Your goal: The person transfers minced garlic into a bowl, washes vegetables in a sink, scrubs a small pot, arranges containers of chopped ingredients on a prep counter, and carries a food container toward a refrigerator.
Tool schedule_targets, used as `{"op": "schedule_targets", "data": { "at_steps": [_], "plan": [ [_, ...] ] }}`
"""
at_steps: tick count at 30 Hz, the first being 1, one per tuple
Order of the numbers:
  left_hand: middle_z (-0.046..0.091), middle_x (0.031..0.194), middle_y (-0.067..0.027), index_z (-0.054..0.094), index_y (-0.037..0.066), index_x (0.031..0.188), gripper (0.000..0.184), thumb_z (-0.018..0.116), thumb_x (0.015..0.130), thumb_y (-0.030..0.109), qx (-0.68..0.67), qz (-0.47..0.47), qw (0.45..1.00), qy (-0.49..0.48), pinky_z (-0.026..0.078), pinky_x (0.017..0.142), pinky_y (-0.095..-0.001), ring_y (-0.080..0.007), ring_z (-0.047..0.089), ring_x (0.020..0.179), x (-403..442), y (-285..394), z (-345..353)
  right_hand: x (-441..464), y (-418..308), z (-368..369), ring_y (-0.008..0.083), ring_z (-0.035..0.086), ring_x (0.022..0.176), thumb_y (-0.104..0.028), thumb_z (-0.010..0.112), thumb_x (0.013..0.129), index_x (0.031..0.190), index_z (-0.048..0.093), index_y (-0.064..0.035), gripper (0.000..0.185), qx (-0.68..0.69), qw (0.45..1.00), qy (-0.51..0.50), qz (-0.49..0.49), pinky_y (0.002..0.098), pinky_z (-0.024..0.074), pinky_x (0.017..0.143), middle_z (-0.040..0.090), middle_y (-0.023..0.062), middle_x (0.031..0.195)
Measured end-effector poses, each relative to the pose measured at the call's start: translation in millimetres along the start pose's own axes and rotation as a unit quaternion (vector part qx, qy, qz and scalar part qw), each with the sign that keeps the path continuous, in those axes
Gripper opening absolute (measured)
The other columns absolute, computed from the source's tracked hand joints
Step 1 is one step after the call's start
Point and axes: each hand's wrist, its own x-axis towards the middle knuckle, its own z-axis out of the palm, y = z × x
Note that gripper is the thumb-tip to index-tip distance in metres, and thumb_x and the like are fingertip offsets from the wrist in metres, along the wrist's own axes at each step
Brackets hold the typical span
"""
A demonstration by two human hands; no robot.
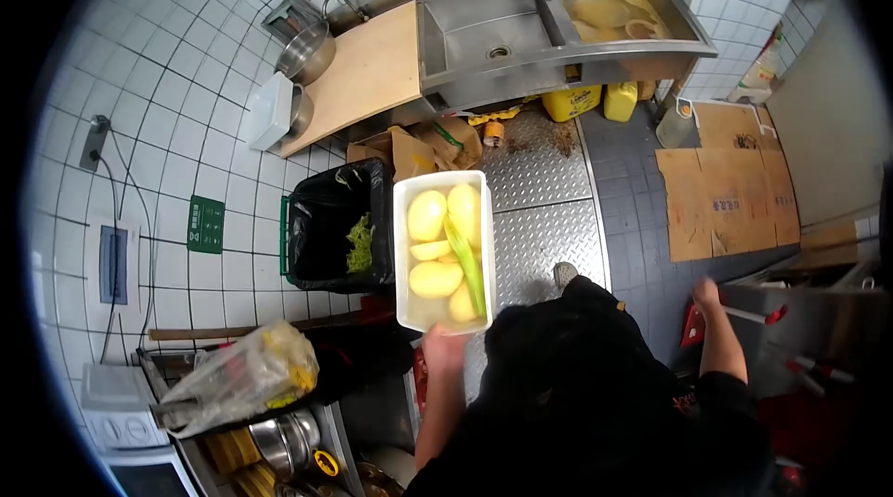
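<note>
My left hand [445,345] is closed on the near end of a white plastic container [402,255], holding it out over the floor. Inside are several peeled potatoes [435,279], with a long pale-green vegetable [465,260] lying across them. Off to the right, my right hand [707,295] looks closed at the edge of a steel cabinet [800,311], close to a white bar with a red end [755,315]. What its fingers grip, if anything, is hidden. A red object [692,325] shows just below that hand.
A black-lined bin [312,246] with green scraps stands left of the container. Ahead runs a steel sink [488,27], its right basin [684,27] holding cloudy water, beside a wooden board [377,69]. Flattened cardboard [726,204] covers floor at right. A shelf with a plastic bag [246,376] is near left.
</note>
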Motion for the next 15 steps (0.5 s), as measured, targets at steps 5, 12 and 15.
{"op": "schedule_targets", "data": {
  "at_steps": [5,12,15],
  "plan": [
    [0.053,0.138,-0.0236,0.038,-0.007,0.143,0.066,0.047,0.078,0.005,-0.031,-0.010,0.999,0.005,0.049,0.102,-0.0557,-0.0407,0.056,0.126,97.6,36.9,43.9,171.6,-161.1,-407.2,0.0451,0.056,0.117,-0.023,0.068,0.088,0.130,0.056,0.0032,0.051,0.308,0.923,0.226,-0.045,0.0477,0.0479,0.099,0.057,0.0277,0.132],
    [0.055,0.136,-0.0219,0.040,-0.007,0.142,0.067,0.050,0.076,0.003,0.034,-0.007,0.999,0.026,0.054,0.096,-0.0544,-0.0406,0.059,0.121,268.0,104.7,86.8,223.0,-429.1,-655.8,0.0402,0.045,0.137,-0.021,0.070,0.092,0.142,0.051,-0.0065,0.056,0.438,0.783,0.294,-0.329,0.0437,0.0412,0.112,0.042,0.0245,0.151],
    [0.057,0.134,-0.0210,0.039,-0.004,0.144,0.070,0.051,0.075,0.002,0.055,-0.025,0.998,0.014,0.058,0.090,-0.0540,-0.0401,0.063,0.116,334.0,139.8,107.9,246.2,-505.7,-681.9,0.0499,0.031,0.143,-0.030,0.072,0.090,0.152,0.039,-0.0063,0.074,0.443,0.794,0.235,-0.344,0.0462,0.0335,0.118,0.026,0.0310,0.158]
  ]
}}
